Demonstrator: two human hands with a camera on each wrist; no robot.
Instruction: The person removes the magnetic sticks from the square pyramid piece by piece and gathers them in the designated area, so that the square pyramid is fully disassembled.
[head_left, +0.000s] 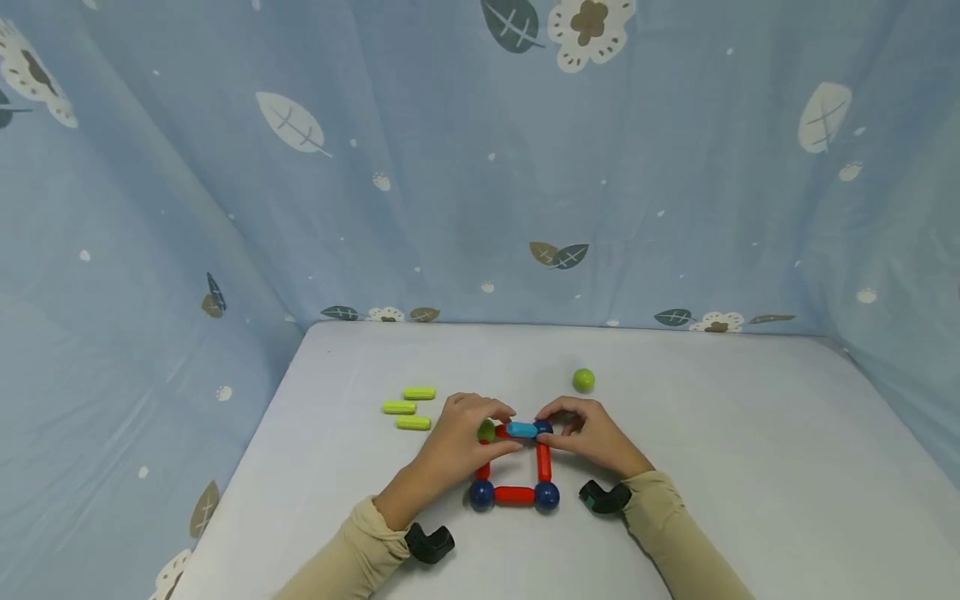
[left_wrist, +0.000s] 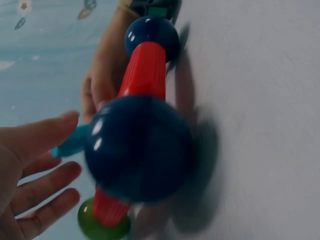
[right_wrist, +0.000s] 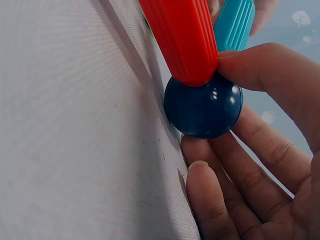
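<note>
A frame of red rods (head_left: pixel 514 496) joins a near-left blue ball (head_left: pixel 482 495), a near-right blue ball (head_left: pixel 547 497), a far-right blue ball (right_wrist: pixel 202 107) and a green ball (head_left: pixel 486 432). From the far-right ball a light blue rod (head_left: pixel 522 429) slants up and leftward, above the far red rod. My right hand (head_left: pixel 592 433) grips that far-right ball between thumb and fingers. Around the light blue rod's free end, my left hand (head_left: pixel 463 433) has its thumb and fingers spread; in the left wrist view, the thumb (left_wrist: pixel 60 125) looks very near the rod, contact unclear.
Several loose yellow-green rods, one of them the nearest rod (head_left: pixel 413 422), lie left of the frame. A loose green ball (head_left: pixel 583 380) sits behind the right hand on the white table (head_left: pixel 712 417). Blue patterned cloth (head_left: pixel 480 183) hangs behind.
</note>
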